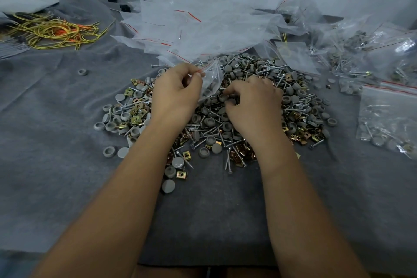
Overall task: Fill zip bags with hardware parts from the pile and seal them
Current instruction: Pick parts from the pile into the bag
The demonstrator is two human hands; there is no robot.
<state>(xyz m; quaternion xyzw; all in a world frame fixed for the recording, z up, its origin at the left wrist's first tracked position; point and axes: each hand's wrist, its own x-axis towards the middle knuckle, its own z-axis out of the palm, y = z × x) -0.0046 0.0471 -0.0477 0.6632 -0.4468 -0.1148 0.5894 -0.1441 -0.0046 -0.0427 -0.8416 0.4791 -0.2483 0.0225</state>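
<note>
Two hands work over the pile on the table in the head view. The left hand pinches the zip bag at its red-lined mouth, a limp, slippery film best held by that stiffer rim. The right hand curls into the parts, seemingly gathering small, dense, sharp-tipped screws and caps; whether it holds any I cannot tell.

left hand bare | right hand bare | forearms unsleeved
</note>
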